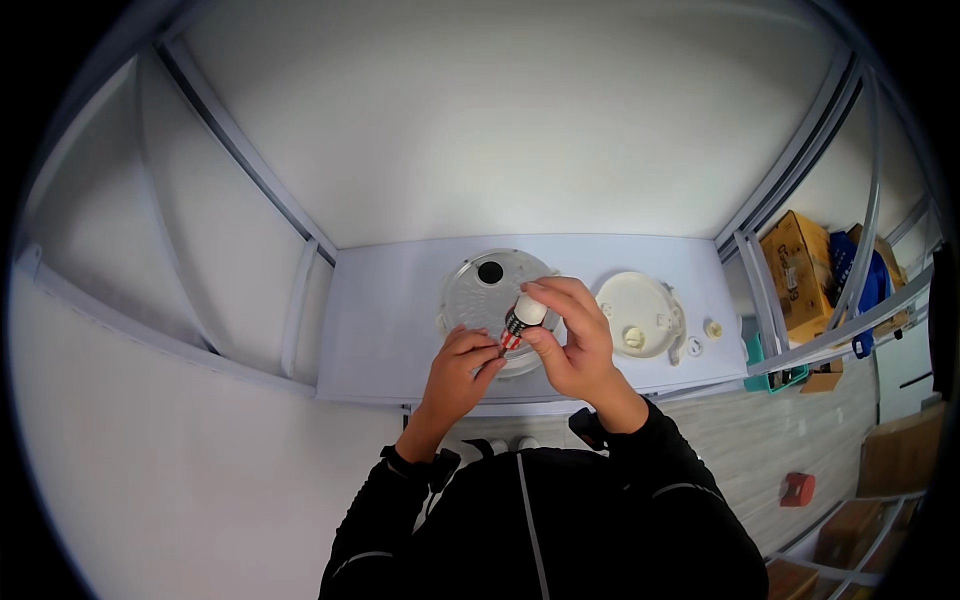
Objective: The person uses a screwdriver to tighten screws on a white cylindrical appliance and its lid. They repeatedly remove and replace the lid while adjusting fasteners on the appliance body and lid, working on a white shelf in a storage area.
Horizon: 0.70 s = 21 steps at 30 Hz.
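Holding bottle point(516, 323), right hand point(580, 348) at white end point(530, 309), left hand point(456, 374) opposite

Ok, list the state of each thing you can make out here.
Right hand: closed around the bottle's white end.
Left hand: fingers bent at the bottle's red-striped end; whether gripping is unclear.
Bottle: tilted, held up over the grey disc.
Grey disc: flat on the table, partly hidden.
White round tray: lying open side up, cream piece inside.
Teal crate: open-topped, with things inside.
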### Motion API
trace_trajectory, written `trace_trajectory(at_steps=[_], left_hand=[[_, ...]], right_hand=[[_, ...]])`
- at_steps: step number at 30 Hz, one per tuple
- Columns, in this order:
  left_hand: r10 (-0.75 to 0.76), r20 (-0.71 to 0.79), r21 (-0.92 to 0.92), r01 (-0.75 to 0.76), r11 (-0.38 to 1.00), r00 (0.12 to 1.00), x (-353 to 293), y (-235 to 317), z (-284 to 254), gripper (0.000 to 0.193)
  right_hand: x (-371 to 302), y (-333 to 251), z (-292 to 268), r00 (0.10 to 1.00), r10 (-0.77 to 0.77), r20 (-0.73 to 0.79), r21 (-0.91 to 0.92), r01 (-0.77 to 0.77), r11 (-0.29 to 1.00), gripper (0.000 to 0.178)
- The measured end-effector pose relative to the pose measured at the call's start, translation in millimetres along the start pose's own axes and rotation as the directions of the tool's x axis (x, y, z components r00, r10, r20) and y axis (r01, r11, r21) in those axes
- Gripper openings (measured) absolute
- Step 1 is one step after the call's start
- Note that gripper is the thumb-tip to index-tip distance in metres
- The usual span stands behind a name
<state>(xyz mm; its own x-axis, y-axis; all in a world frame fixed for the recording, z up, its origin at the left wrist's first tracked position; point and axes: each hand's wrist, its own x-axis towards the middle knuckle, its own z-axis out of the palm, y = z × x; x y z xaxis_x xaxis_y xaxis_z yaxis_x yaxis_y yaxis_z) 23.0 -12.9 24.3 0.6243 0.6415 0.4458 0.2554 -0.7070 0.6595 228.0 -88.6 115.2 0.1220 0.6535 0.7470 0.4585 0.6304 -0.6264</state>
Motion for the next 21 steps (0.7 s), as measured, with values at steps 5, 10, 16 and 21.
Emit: trace_trajectory(at_steps=[5, 10, 16, 21], left_hand=[[0.005, 0.004, -0.005, -0.005, 1.000, 1.000, 0, -2, -1, 0.017], [0.005, 0.008, -0.022, -0.004, 1.000, 1.000, -2, -7, -1, 0.017], [0.009, 0.022, -0.020, -0.009, 1.000, 1.000, -6, -8, -1, 0.016], [-0.027, 0.026, -0.046, 0.028, 0.999, 0.999, -2, -6, 2, 0.017]], right_hand=[[1, 2, 2, 1.000, -0.012, 0.001, -0.002, 0.012, 1.000, 0.044], [2, 0, 7, 0.999, -0.043, 0.015, -0.020, 0.043, 0.999, 0.042], [1, -5, 9, 0.994, -0.025, 0.110, 0.027, 0.022, 0.999, 0.042], [18, -13, 5, 0.992, -0.099, 0.084, 0.008, 0.099, 0.995, 0.043]])
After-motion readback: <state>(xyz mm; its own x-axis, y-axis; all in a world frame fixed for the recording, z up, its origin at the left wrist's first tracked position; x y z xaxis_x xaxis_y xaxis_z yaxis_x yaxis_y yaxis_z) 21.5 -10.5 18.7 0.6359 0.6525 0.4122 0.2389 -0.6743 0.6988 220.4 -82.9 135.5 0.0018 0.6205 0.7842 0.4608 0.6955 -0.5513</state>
